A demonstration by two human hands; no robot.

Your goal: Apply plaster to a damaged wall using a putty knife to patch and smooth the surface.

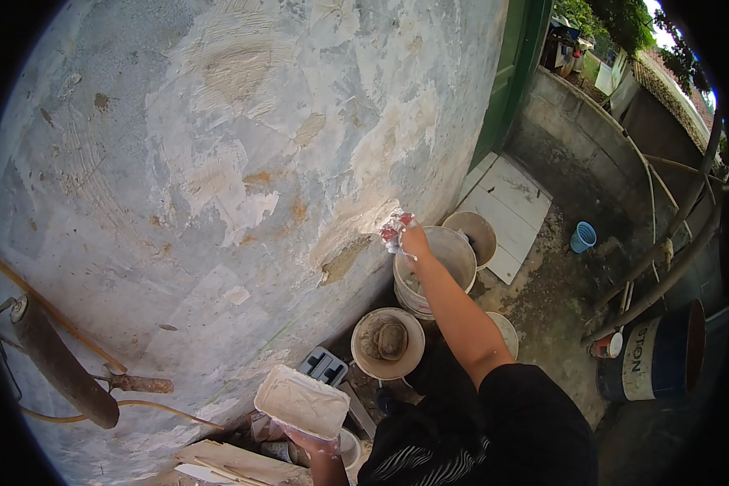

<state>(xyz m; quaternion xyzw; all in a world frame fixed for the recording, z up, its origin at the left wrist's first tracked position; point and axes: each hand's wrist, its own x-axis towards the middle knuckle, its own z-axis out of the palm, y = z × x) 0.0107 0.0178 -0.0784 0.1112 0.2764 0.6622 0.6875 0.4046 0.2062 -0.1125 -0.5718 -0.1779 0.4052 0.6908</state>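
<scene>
My right arm stretches out to the plastered wall (243, 146). At the end of it, my right hand (413, 240) is closed around a red tool (394, 229) smeared with white plaster, its working edge too small to make out. Fresh pale plaster (373, 217) lies on the wall beside the tool, and a bare brownish patch (344, 261) shows just below and to the left. Down at the lower middle, my left hand (313, 442) holds up a rectangular tub (259, 398) filled with creamy plaster, gripping it from beneath at its near side.
Under my right arm stand a large white bucket (413, 301) and another bucket (494, 243); a smaller one (355, 344) is nearer. A paint roller (65, 364) shows at left. Boards (243, 462) lie low. A blue basket (583, 236) and a dark drum (692, 348) stand right.
</scene>
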